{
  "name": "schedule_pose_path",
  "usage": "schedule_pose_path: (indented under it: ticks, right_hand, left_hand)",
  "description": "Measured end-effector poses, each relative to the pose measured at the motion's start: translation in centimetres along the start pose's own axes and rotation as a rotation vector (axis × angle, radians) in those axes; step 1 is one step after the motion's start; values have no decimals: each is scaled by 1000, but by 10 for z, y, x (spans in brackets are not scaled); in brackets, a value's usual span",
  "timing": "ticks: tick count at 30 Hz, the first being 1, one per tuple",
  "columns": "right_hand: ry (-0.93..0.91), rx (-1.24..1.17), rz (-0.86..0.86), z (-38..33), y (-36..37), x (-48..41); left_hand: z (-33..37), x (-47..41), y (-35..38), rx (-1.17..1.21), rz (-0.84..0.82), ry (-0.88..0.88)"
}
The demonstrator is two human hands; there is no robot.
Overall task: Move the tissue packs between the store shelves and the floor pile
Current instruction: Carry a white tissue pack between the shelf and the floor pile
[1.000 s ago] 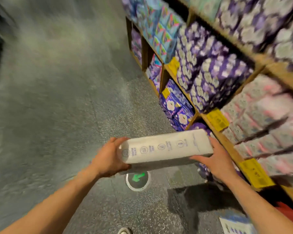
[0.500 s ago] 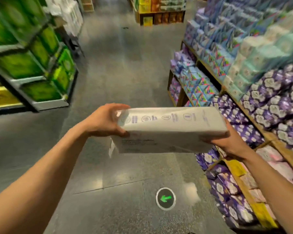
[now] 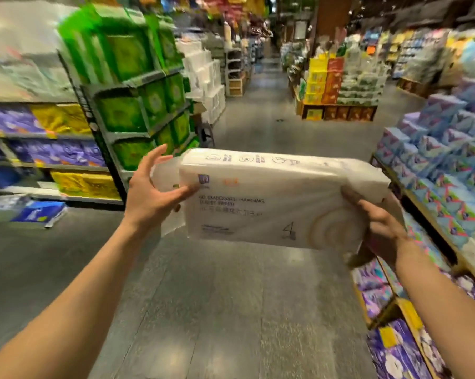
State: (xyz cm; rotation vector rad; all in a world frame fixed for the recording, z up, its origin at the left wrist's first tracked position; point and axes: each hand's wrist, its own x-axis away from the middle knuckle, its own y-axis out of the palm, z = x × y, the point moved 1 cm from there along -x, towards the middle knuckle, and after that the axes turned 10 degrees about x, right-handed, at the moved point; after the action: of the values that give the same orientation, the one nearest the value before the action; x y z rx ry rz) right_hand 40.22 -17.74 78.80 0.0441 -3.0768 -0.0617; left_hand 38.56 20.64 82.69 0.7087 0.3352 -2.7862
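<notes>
We hold the white, film-wrapped rectangular tissue pack (image 3: pixel 280 201) in the air over the grey speckled floor (image 3: pixel 231 310), mid-aisle, with its printed face turned toward us. At the pack's 3 o'clock end our right hand (image 3: pixel 378 225) has a closed grip, fingers wrapped under and behind the end and thumb on the front face. At its 9 o'clock end our left hand (image 3: pixel 151 192) has a wide grip, with straight, spread fingers behind the loose film flap and the thumb laid flat on the face. Wooden shelves of blue and purple patterned packs (image 3: pixel 436 170) stand at our 3 o'clock. A dark metal rack of green packs (image 3: pixel 138 105) stands at 10 o'clock.

We judge the pack light and soft, since the wrap creases around our right thumb. The glossy film is likely slippery, and the end flap would probably stretch if we carried by it. The two short ends look best to us, with palms pressing inward and fingers under the bottom edge. A fall should do it little harm.
</notes>
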Motion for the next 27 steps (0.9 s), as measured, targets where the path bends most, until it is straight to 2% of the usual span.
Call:
schedule_pose_path:
  ticks: [3, 6, 8, 11, 16, 22, 27]
  right_hand:
    - [-76, 67, -137, -28, 35, -46]
    - [-312, 86, -98, -43, 79, -103]
    - [-358, 145, -115, -41, 114, -136]
    - [-409, 281, -241, -30, 173, -180]
    - [-456, 472, -432, -11, 291, -253]
    - [-458, 376, -368, -16, 474, -319]
    - [-465, 259, -339, -38, 615, -374]
  left_hand:
    - [-15, -16, -3, 188, 56, -170]
    - [-38, -29, -18, 210, 107, -246]
    - [-55, -35, -40, 224, 219, -353]
    - [-92, -46, -91, 126, 351, -485]
    - [-145, -68, -192, 34, 526, -466]
    - [-187, -136, -323, -21, 555, -368]
    - [-216, -218, -432, -112, 479, -367]
